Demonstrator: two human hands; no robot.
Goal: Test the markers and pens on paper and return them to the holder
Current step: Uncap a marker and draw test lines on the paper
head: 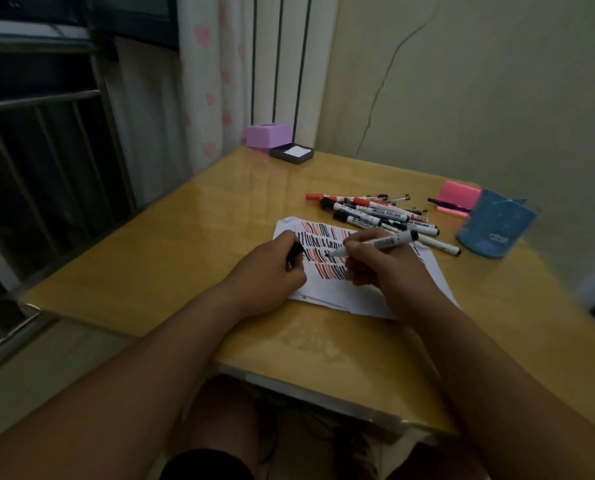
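Observation:
White paper (pixel 344 292) lies on the yellow table (pixel 171 258), covered with rows of red and black strokes. My right hand (pixel 382 261) grips an uncapped white marker (pixel 379 244) with its black tip touching the paper. My left hand (pixel 272 271) rests on the paper's left edge, closed around a black marker cap (pixel 295 252). A pile of several red and black markers and pens (pixel 375 213) lies just beyond the paper. The blue holder (pixel 493 230) stands at the right, apart from the pile.
A pink sticky-note pad (pixel 459 195) with a black pen (pixel 445 204) on it lies behind the holder. A dark tray with white paper (pixel 292 154) and a purple box (pixel 268 135) sit at the table's far corner. A window with bars is at the left.

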